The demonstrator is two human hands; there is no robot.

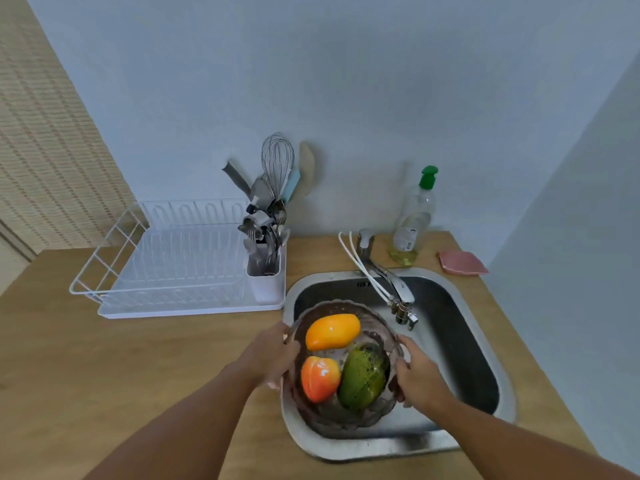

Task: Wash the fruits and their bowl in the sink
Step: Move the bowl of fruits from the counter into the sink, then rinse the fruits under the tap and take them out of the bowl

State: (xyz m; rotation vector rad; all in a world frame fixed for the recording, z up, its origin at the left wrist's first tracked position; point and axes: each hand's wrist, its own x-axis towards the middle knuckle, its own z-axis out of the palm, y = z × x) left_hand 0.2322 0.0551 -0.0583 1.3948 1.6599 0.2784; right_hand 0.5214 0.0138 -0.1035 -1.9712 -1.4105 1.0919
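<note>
A clear, brownish scalloped bowl (332,415) hangs over the left half of the steel sink (460,344). It holds three fruits: a yellow-orange mango (331,331) at the far side, an orange-red fruit (318,378) at the near left, and a green mango (363,375) at the near right. My left hand (273,355) grips the bowl's left rim. My right hand (417,374) grips its right rim. The chrome tap (391,285) reaches out just beyond the bowl; no water is seen running.
A white dish rack (166,268) with a cutlery holder full of utensils (266,237) stands on the wooden counter left of the sink. Behind the sink are a dish soap bottle (415,220) and a pink sponge (462,263). Walls close off the back and right.
</note>
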